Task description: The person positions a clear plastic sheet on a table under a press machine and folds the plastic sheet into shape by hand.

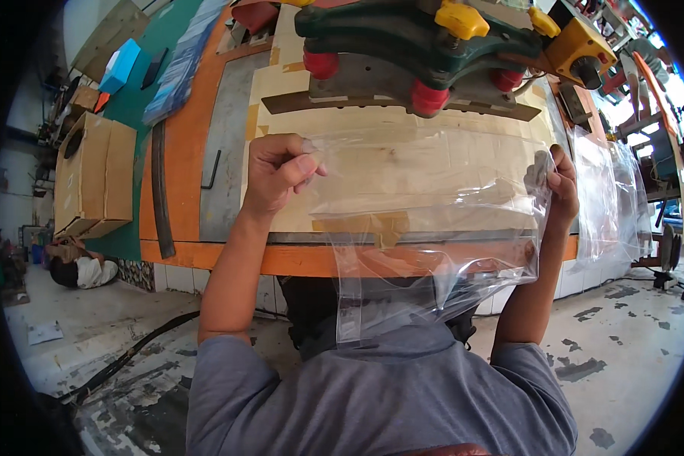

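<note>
A clear plastic sheet (433,220), perhaps a bag, stretches between my hands and hangs over the bench's front edge toward my lap. My left hand (281,171) pinches its upper left corner. My right hand (561,182) grips the upper right side, with the thumb pressed to the fingers. Beneath the plastic lies a pale wooden board (289,205) patched with brown tape. Just beyond the sheet stands a dark green press head (387,38) with red cylinders (431,97), yellow knobs (461,20) and a long metal bar (281,102) under it.
More clear plastic (608,197) hangs at the bench's right side. On the left are a hex key (211,169), a dark strip (160,190), a stack of blue-white film (182,64) and a cardboard box (95,175). A yellow control box (577,49) sits at upper right. Another person (83,271) is low at far left.
</note>
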Tool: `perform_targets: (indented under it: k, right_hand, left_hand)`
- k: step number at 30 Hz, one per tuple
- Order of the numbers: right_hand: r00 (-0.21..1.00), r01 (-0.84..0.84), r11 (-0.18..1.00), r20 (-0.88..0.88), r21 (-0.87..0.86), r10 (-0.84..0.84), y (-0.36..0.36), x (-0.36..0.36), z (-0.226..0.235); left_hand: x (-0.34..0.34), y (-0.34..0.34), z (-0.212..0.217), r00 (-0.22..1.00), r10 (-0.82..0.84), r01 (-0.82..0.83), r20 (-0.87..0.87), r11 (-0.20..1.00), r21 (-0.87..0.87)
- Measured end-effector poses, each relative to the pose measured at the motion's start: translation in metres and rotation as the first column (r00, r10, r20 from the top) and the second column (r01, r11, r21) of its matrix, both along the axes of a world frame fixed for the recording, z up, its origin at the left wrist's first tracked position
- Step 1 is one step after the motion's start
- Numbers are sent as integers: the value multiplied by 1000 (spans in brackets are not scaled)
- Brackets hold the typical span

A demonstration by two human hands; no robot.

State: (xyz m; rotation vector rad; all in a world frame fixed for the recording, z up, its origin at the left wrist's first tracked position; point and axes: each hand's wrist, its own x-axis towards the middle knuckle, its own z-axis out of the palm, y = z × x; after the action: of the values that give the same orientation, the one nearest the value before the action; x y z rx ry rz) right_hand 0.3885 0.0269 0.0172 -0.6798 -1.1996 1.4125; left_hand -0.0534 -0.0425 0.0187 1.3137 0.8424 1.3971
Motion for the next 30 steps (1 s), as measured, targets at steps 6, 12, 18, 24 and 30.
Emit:
perform_targets:
  k: [6,12,18,24,30]
  right_hand:
    - [990,99,995,104,-1,-98,-7,-7,9]
    - [994,54,997,97,-57,-48,0,-10,7]
    - [999,47,998,7,-30,-46,-1,-10,8]
    - [978,-49,991,206,124,23,-4,-18,5]
    - [908,-134,974,416,183,47,-14,-34,9]
  left_hand:
    - [0,6,1,994,-84,85,64,996,-1]
    - [-6,7,5,916,-308,327,257,944,-32]
    - [23,-9,17,661,-486,589,572,808,6]
    - [80,-57,2,291,-280,652,915,758,24]
    - [150,-44,21,611,-375,681,697,698,-221]
